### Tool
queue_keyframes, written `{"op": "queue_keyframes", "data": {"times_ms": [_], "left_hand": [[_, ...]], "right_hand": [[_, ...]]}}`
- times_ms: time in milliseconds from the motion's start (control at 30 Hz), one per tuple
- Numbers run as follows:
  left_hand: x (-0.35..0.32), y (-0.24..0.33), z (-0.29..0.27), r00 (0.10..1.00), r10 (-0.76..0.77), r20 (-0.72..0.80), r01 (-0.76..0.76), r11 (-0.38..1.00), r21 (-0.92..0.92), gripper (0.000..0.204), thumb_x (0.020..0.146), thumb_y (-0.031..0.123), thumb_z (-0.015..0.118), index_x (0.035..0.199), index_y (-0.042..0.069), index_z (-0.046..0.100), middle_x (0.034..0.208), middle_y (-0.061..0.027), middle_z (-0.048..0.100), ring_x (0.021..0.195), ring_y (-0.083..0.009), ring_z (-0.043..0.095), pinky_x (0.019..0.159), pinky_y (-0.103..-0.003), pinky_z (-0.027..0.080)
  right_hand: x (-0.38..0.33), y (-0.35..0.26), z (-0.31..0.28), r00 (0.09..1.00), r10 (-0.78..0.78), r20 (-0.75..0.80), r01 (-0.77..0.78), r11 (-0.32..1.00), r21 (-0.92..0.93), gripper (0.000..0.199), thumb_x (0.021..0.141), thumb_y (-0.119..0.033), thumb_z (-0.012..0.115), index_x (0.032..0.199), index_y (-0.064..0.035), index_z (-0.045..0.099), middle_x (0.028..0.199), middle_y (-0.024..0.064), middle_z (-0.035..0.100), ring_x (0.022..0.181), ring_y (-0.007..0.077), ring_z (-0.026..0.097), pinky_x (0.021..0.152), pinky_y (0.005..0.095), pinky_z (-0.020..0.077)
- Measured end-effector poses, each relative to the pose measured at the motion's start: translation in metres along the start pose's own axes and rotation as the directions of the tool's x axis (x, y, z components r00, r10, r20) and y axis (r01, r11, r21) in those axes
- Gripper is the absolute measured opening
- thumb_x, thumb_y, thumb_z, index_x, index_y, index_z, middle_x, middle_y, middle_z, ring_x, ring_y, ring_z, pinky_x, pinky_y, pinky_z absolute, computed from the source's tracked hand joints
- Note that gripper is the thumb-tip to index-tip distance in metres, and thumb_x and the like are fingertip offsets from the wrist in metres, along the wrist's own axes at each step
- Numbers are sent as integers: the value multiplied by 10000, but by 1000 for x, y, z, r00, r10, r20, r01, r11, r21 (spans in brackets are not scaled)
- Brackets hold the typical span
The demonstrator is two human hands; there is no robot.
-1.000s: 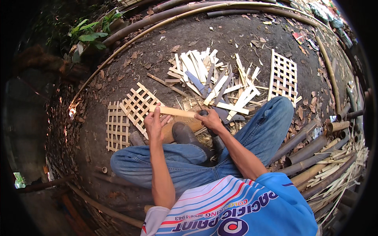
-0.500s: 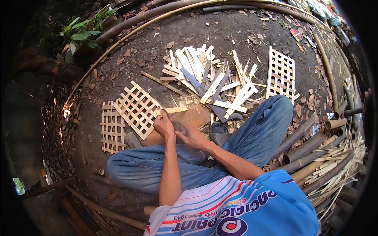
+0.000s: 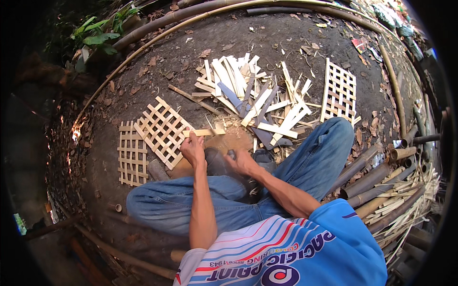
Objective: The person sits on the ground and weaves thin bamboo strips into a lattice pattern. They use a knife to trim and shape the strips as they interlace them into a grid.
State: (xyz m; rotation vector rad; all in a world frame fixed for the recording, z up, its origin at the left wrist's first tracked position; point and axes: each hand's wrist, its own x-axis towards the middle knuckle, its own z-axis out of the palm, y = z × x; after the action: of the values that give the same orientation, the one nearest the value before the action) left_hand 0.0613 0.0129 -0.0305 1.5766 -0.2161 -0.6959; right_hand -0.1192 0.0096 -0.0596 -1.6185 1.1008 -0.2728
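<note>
My left hand [image 3: 192,150] is closed on one end of a pale flat bamboo strip [image 3: 212,132], which points to the right above a brown block on the ground. Just right of it, my right hand [image 3: 243,163] is curled round something dark with a rounded end [image 3: 232,154]; its kind is hidden by the fingers. Beside my left hand lies a woven bamboo lattice [image 3: 162,131], overlapping a second lattice [image 3: 132,155]. Beyond my hands, cut bamboo strips [image 3: 229,78] form a loose pile, with a blue-grey blade [image 3: 231,97] among them.
A third lattice panel [image 3: 339,90] lies past my right knee. Bamboo poles [image 3: 369,178] and thin split strips [image 3: 398,202] are stacked at my right. Dark shoes [image 3: 217,162] are between my bent legs. A long curved pole [image 3: 186,24] crosses the far ground, where dry leaves are scattered.
My right hand has drawn a little to the right, away from my left hand, and the dark thing's end shows more. The left hand and its strip have shifted slightly left.
</note>
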Motion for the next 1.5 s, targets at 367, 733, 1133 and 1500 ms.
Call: {"op": "queue_keyframes", "data": {"times_ms": [367, 733, 1133, 1500], "left_hand": [[7, 2, 6, 999, -24, 36, 22, 997, 70, 403, 1035, 214, 510, 1340, -43, 569, 1063, -151, 691, 878, -216, 711, 786, -286, 565], [2, 41, -21, 988, 48, 145, -46, 999, -15, 306, 1054, 245, 505, 1188, -21, 573, 1117, -159, 679, 1013, -245, 680, 869, -387, 577], [-16, 16, -4, 899, 3, 438, -70, 988, 136, 299, 1048, 263, 515, 1194, 8, 574, 1109, -124, 692, 920, -236, 712, 751, -359, 606], [-2, 8, -9, 894, -284, 347, 251, 958, 138, 254, 989, 186, 619, 1078, -51, 640, 1007, -156, 696, 833, -226, 706, 725, -333, 618]], "right_hand": [[7, 34, 17, 979, 176, -106, -180, 983, -31, 497, 924, -423, 616, 973, 68, 671, 886, 309, 687, 899, 474, 674, 816, 509, 525], [0, 10, -6, 943, 154, -294, -207, 966, -157, 530, 982, -447, 555, 1142, 56, 604, 1278, 343, 519, 1124, 461, 588, 912, 488, 495], [6, 0, -25, 966, 222, 129, -257, 866, 429, 337, 938, -314, 708, 956, 22, 719, 716, 47, 698, 605, 99, 637, 575, 254, 532], [10, 5, -28, 975, 85, 204, -196, 758, 622, 293, 966, -308, 676, 1035, -24, 663, 866, 55, 702, 704, 100, 650, 618, 231, 534]]}}
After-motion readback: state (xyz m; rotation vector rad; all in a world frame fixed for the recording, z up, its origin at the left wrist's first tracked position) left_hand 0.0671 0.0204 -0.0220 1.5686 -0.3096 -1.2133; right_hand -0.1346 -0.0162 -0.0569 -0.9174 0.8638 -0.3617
